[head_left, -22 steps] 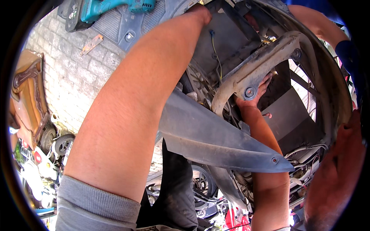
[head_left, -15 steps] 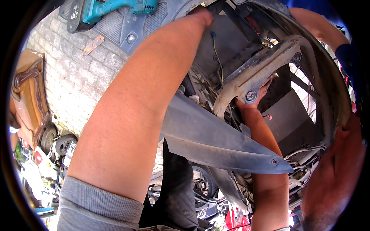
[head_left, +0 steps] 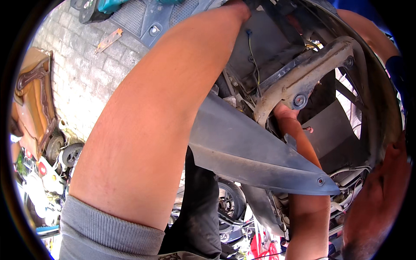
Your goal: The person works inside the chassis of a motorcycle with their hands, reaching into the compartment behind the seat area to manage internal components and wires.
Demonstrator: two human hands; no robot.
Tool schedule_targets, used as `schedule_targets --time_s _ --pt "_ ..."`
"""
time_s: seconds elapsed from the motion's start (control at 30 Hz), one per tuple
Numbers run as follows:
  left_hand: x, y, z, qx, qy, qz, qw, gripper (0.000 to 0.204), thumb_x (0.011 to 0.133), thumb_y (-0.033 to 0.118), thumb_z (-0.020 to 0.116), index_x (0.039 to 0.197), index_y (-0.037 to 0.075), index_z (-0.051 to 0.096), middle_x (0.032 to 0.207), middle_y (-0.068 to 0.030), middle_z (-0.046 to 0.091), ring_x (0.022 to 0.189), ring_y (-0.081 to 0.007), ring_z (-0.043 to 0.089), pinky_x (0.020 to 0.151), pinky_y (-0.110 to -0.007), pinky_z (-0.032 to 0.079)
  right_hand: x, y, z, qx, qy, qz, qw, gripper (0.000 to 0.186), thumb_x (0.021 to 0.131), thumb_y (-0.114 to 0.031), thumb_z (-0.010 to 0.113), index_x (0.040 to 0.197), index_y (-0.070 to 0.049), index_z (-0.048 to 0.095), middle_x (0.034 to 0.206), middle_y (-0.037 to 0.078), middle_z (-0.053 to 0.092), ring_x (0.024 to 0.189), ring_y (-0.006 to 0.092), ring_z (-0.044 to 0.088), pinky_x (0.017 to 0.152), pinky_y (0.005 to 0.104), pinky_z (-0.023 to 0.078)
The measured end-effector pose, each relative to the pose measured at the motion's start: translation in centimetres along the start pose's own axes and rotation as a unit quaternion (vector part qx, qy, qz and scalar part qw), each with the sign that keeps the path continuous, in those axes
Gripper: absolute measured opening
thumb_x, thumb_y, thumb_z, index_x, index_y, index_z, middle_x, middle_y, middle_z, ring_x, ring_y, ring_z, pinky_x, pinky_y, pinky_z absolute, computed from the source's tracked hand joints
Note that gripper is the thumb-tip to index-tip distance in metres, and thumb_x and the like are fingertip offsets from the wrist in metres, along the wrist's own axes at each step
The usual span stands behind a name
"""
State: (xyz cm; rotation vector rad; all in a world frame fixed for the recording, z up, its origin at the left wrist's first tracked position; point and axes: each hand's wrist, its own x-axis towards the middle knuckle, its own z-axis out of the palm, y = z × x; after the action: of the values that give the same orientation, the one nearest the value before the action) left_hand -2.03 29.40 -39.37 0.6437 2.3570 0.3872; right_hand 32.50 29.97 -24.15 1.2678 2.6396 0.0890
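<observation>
At the top edge my left hand [head_left: 239, 10] reaches to the rim of the scooter's floorboard and the dark opening beside it; its fingers are hidden. My right arm comes up beneath a long dark-grey plastic panel [head_left: 255, 151]. Above that panel, my right hand [head_left: 286, 112] goes in behind a dusty curved metal frame tube [head_left: 299, 80] with a round bolt fitting [head_left: 299, 102]. The tube covers its fingers, so its grip cannot be made out. A thin cable with a blue plug [head_left: 249, 33] hangs near the dark inner cover [head_left: 264, 37].
A teal power tool [head_left: 110, 5] lies on the grey floorboard [head_left: 130, 18]. On the brick paving is an orange-and-grey metal strip [head_left: 108, 40]. Another person's arm [head_left: 368, 28] with a blue sleeve leans in from the right. Wheels [head_left: 71, 154] and parts lie at left.
The whole view has shifted, with the scooter now further right and slightly higher. My right hand has slid deeper behind the frame tube, its fingers going out of sight.
</observation>
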Motion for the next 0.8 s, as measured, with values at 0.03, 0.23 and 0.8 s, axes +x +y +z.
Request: schedule_targets --time_s 0.03,0.23,0.8 --pt "0.0 0.2 -0.2 0.001 -0.027 -0.016 1.0 0.045 0.084 0.024 0.076 0.123 0.001 0.072 0.13 -0.0234 0.071 0.121 -0.0368 0.069 0.101 -0.044 0.055 0.0 0.0 -0.2 0.007 -0.009 0.0 1.0 0.1 0.101 -0.045 0.055 0.165 0.006 -0.003 0.164 0.044 0.007 0.154 0.0572 0.013 0.127 0.0613 0.015" --pt "-1.0 1.8 -2.2 -0.021 -0.054 -0.023 0.998 0.045 0.084 0.024 0.076 0.123 0.001 0.072 0.131 -0.0232 0.07 0.122 -0.0365 0.069 0.101 -0.043 0.055 0.7 1.0 0.0 0.026 -0.132 0.008 0.991 0.12 0.089 -0.043 0.071 0.164 0.006 -0.008 0.166 0.042 -0.001 0.156 0.0559 0.006 0.128 0.0616 0.013" --pt "-1.0 2.4 -2.6 -0.039 -0.075 -0.023 0.996 0.044 0.085 0.023 0.075 0.123 0.001 0.073 0.133 -0.0225 0.069 0.124 -0.0357 0.068 0.102 -0.043 0.055 4.5 1.0 -2.5 0.108 0.002 -0.003 0.994 0.076 0.097 -0.035 0.063 0.161 -0.005 0.034 0.147 0.033 0.048 0.133 0.0476 0.049 0.113 0.0499 0.041"
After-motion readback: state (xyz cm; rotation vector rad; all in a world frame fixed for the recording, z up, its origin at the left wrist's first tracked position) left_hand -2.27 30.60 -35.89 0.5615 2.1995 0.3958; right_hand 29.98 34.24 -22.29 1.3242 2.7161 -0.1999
